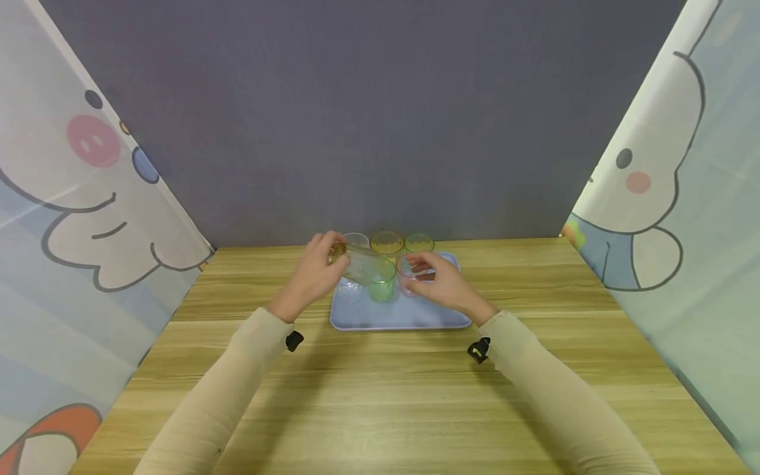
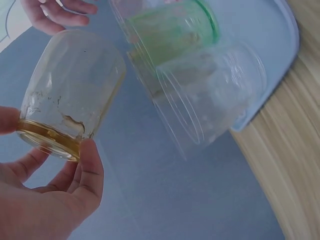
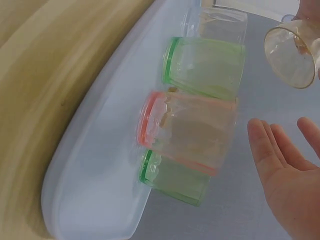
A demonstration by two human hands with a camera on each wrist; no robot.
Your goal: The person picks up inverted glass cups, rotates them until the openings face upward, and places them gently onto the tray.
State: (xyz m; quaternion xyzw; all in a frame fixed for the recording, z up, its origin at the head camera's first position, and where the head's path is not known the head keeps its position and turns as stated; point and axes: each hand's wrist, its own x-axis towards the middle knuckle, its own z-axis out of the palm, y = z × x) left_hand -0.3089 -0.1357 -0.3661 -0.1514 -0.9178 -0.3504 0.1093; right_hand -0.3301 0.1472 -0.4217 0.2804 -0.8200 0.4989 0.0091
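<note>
My left hand (image 1: 317,267) holds an amber-tinted glass (image 2: 75,85) by its thick base, thumb and fingers around the bottom. The glass lies tilted above the tray, its mouth facing my right hand. My right hand (image 1: 445,284) has loosely bent fingers and holds nothing. In the right wrist view its fingers (image 3: 265,145) are close to the rim of an upright pink glass (image 3: 195,130), with a gap between. Beside the pink one stand a green glass (image 1: 382,291) and a clear glass (image 2: 215,90), forming the tray's front row.
A light blue tray (image 1: 398,321) lies on the wooden table (image 1: 380,409). Its back row has a clear glass (image 1: 356,238), an amber glass (image 1: 387,241) and a green glass (image 1: 419,241). Behind rises a grey panel (image 1: 380,119), with cartoon curtains (image 1: 659,171) on both sides.
</note>
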